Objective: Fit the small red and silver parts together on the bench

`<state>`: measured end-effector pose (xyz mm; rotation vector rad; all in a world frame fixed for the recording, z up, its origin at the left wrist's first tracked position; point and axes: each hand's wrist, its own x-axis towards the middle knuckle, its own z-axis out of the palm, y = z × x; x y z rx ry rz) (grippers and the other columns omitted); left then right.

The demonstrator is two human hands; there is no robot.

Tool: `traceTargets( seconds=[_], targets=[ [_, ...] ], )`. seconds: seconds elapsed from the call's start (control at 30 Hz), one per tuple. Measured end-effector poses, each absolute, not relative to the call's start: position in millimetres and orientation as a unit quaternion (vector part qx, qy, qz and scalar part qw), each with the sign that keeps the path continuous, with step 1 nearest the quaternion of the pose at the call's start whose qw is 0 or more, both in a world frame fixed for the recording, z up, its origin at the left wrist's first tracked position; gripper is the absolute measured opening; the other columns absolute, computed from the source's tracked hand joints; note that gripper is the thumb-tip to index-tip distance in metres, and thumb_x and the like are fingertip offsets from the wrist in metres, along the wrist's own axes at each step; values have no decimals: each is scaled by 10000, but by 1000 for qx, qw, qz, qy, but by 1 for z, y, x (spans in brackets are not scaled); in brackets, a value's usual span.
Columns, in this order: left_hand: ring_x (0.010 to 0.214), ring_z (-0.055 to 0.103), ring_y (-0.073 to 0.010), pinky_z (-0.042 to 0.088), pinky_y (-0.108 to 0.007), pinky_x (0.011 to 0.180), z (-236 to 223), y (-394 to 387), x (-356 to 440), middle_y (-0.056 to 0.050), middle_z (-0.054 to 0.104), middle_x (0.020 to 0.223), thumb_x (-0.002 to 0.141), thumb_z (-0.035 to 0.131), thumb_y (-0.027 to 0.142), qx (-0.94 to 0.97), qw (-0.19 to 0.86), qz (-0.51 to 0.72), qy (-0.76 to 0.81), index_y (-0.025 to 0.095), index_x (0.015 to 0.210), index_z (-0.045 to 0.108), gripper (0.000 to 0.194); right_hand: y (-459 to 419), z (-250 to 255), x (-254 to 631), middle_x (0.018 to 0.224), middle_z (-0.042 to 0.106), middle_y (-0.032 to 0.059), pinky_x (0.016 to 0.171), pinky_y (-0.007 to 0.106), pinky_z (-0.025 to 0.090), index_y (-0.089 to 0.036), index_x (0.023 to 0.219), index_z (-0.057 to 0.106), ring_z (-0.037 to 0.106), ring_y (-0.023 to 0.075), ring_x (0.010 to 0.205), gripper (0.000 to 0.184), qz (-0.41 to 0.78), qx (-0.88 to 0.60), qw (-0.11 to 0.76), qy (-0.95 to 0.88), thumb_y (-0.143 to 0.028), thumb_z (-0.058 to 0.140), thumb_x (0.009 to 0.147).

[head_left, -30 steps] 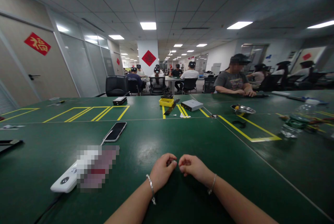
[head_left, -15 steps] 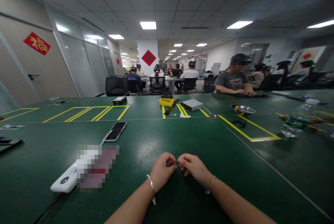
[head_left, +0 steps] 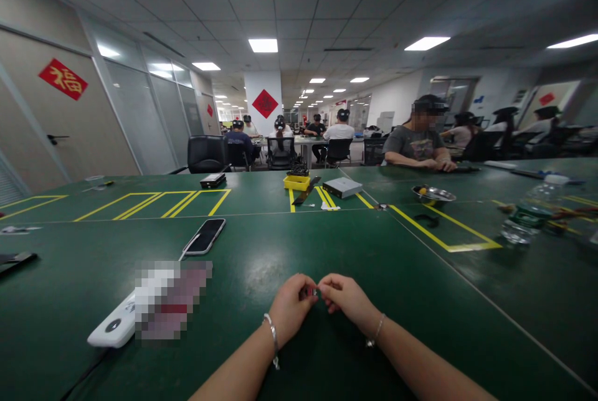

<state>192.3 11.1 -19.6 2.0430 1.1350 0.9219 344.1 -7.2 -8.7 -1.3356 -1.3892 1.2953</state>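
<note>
Low over the green table (head_left: 261, 245), my left hand (head_left: 292, 304) is closed around a small red and dark object (head_left: 306, 292). Most of that object is hidden by the fingers, and its kind cannot be made out. My right hand (head_left: 350, 301) is pinched, its fingertips meeting those of the left at the object's edge. Whether anything sits in the right pinch is too small to tell. A phone (head_left: 204, 237) with a white cable lies beyond and left of the hands. Nearer on the left is a white device (head_left: 112, 326) with a round dark button, partly blurred out.
Farther back stand a yellow basket (head_left: 296, 183) with black cables, a grey box (head_left: 342, 187) and a black box (head_left: 213, 180). To the right are a metal bowl (head_left: 433, 193) and a water bottle (head_left: 527, 214). A person (head_left: 418, 146) sits across the table at the right.
The small red object has come into view in my left hand, and my right fingertips have closed in against it. The camera view has turned very slightly.
</note>
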Motion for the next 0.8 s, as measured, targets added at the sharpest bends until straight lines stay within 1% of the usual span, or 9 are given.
traceTargets(
  seconds=[0.1,0.17,0.33,0.4,0.53,0.63,0.8],
  targets=[
    [630,459,-98,349,-206,585,-23,14,192,31,517,702,612,508,99,765,328,356,425,181,706,509,124,-7,-8,343,584,493,-32,450,196,394,-130,742,512,463,62,493,185,513,-532,393,-547,-290,507,650],
    [608,452,-95,344,-200,563,-24,14,192,40,507,672,597,521,91,759,344,350,429,179,687,491,129,-7,-8,342,595,500,-31,438,191,391,-136,774,498,472,68,509,190,513,-533,395,-545,-272,507,641],
    [576,445,-86,335,-181,522,-21,11,195,66,461,616,562,531,47,730,386,363,431,187,731,431,241,-5,-12,339,627,521,-28,428,186,388,-151,768,471,487,73,521,183,506,-543,411,-530,-276,500,637],
    [580,443,-85,334,-182,529,-20,9,196,67,451,619,558,533,44,726,374,374,439,188,737,422,255,-6,-15,336,631,535,-22,427,184,383,-150,749,481,493,76,523,168,489,-551,416,-533,-275,498,639],
    [596,440,-88,327,-194,553,-22,8,198,58,453,638,576,540,77,740,319,381,453,187,721,425,216,-7,-19,331,628,569,-7,446,185,381,-145,736,524,513,87,544,155,454,-565,413,-551,-272,492,653],
    [598,439,-92,317,-199,553,-24,8,199,53,458,642,590,534,96,748,285,377,466,189,718,427,192,-8,-22,329,628,587,2,478,194,391,-141,719,553,524,96,564,170,436,-566,414,-564,-289,490,664],
    [590,434,-96,310,-203,546,-23,7,199,47,459,638,615,512,110,751,259,370,482,189,706,424,149,-11,-20,327,655,604,11,511,205,407,-140,715,577,539,110,600,206,423,-565,424,-567,-321,487,675]
  ],
)
